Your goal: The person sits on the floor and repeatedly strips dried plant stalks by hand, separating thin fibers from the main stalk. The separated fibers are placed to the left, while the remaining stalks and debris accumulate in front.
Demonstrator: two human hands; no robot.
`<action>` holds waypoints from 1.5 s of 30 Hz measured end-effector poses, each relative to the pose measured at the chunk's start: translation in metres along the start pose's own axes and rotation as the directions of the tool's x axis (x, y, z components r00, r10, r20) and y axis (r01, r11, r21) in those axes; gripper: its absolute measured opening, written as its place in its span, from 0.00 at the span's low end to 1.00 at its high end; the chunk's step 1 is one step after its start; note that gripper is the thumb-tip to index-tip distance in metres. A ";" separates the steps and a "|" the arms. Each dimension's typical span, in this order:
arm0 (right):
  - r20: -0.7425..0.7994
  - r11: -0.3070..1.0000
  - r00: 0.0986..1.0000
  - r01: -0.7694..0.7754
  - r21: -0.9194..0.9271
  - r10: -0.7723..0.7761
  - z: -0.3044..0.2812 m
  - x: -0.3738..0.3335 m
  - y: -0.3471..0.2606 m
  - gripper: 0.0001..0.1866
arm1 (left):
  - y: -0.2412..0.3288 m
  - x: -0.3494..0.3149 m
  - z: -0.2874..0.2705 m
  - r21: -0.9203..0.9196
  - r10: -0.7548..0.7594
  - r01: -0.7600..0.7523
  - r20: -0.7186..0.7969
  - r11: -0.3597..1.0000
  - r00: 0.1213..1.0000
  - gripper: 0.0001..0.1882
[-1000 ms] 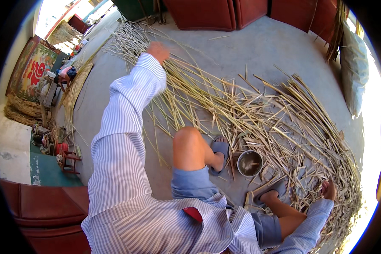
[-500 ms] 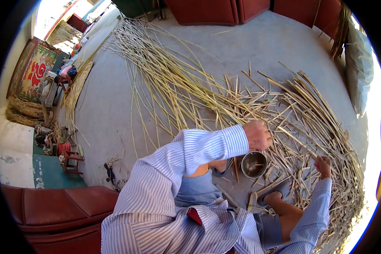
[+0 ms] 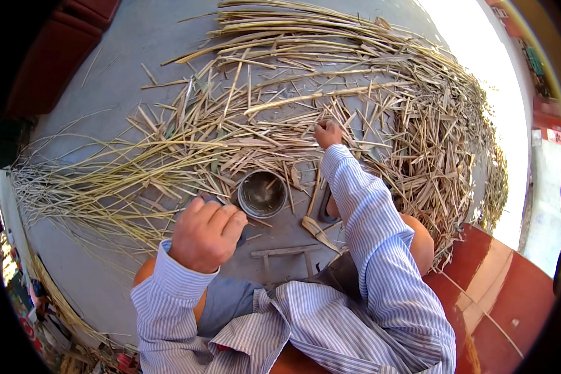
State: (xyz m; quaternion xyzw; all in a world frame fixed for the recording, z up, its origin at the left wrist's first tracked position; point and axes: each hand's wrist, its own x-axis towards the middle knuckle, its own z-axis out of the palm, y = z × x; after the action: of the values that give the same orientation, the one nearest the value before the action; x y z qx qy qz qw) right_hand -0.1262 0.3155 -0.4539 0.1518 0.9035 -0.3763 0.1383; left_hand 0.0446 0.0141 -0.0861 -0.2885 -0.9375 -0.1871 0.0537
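My left hand [image 3: 207,234] is closed in a fist, knuckles up, just to the near left of a round metal bowl [image 3: 241,201]. Whatever its fingers hold, if anything, is hidden. The bowl stands on the floor between my feet, with murky liquid and a short piece of stalk in it. My right hand [image 3: 328,133] reaches forward over scattered dry stalk pieces [image 3: 265,140], fingers curled together. Anything between them is too small to make out. Beyond it lies a longer pale stalk [image 3: 311,98].
Thin yellow-green stalks [image 3: 118,168] fan out to the left. A bundle of thick dry stalks [image 3: 293,28] lies at the far side, and piled husks [image 3: 439,137] at the right. Red furniture [image 3: 50,62] stands far left; a red surface [image 3: 505,293] is near right. A small wooden frame [image 3: 283,251] is before me.
My view has turned to the right, so the scene appears rotated. My left hand has drawn back from beyond the bowl toward my body. The right hand stays over the stalks.
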 end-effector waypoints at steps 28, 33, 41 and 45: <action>0.294 0.364 0.912 -0.387 0.847 0.287 -0.061 0.020 -0.074 0.13 | -0.003 0.002 0.008 0.112 -0.142 0.125 0.164 0.986 0.976 0.11; 0.228 0.878 0.955 -0.270 0.394 0.191 -0.051 0.044 -0.070 0.16 | -0.001 -0.004 0.006 0.073 -0.150 0.138 0.204 0.988 0.968 0.11; 0.392 0.566 0.874 -0.485 0.667 0.287 0.028 0.076 -0.080 0.14 | -0.010 -0.006 0.002 0.078 -0.321 0.314 0.349 0.946 0.881 0.19; 0.464 0.280 0.846 -0.527 0.802 0.263 0.051 0.097 -0.086 0.13 | -0.012 -0.001 0.002 0.044 -0.340 0.356 0.426 0.934 0.839 0.23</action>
State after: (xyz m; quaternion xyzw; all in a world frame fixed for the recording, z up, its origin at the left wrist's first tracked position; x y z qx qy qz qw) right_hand -0.2404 0.2376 -0.4692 0.3756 0.4547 -0.7742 0.2298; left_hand 0.0389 0.0053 -0.0921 -0.1483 -0.9593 -0.1434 -0.1926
